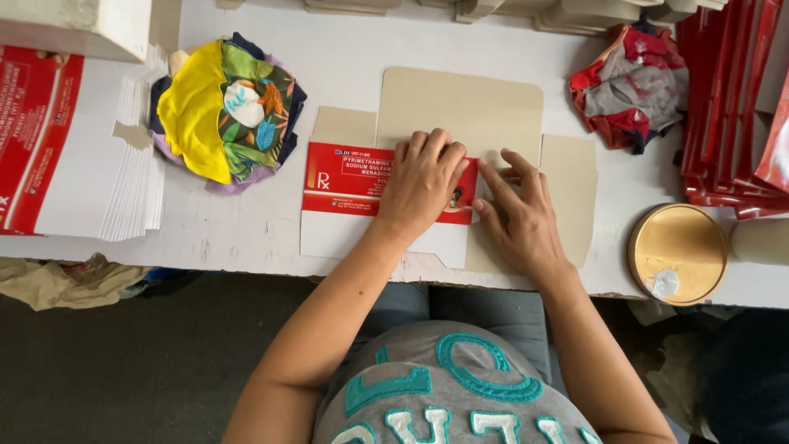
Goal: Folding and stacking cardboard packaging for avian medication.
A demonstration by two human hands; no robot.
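Both hands are working on a flat carton blank (pixel 460 123) lying unfolded at the middle of the white table (pixel 246 222): the left hand (pixel 423 182) is pressing palm-down, fingers loosely curled, on the red-and-white printed panel, gripping nothing; the right hand (pixel 518 218) is lying open beside it, fingertips pressing the plain tan panel along a crease. Judging by how it lies, the blank is partly folded over itself, its tan flaps standing out flat at the top and right, so no box shape is formed yet. Left of it a bundle of coloured cloth scraps (pixel 226 111) is sitting, yellow and leaf-printed, and beyond that a stack of flat printed blanks (pixel 90 156) is waiting. To the right a crumpled red-and-grey rag (pixel 629 86) is resting near a row of red folded cartons (pixel 727 99), and a round gold tin lid (pixel 678 253) is lying near the table's front edge.
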